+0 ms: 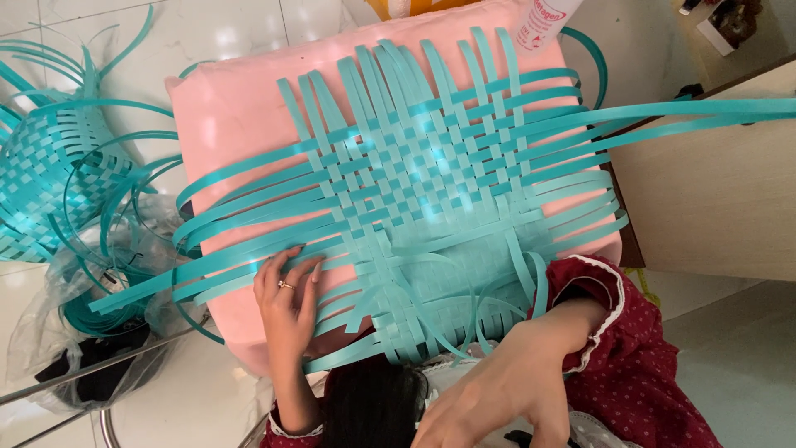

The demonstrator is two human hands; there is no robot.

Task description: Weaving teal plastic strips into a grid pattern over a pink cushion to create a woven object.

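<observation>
Left hand point(286, 303) presses flat, fingers spread, on teal woven strips point(414, 191); right hand point(506, 390) hangs loosely curled, empty; keeping strips snug matters.

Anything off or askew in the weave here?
Nothing is damaged. The woven teal strip mat sits skewed on the pink cushion. Its near edge is unfinished, with loose strip ends curling and crossing unevenly by the left hand.

Both hands point(286, 303) point(497, 398) low, fingers spread
</observation>
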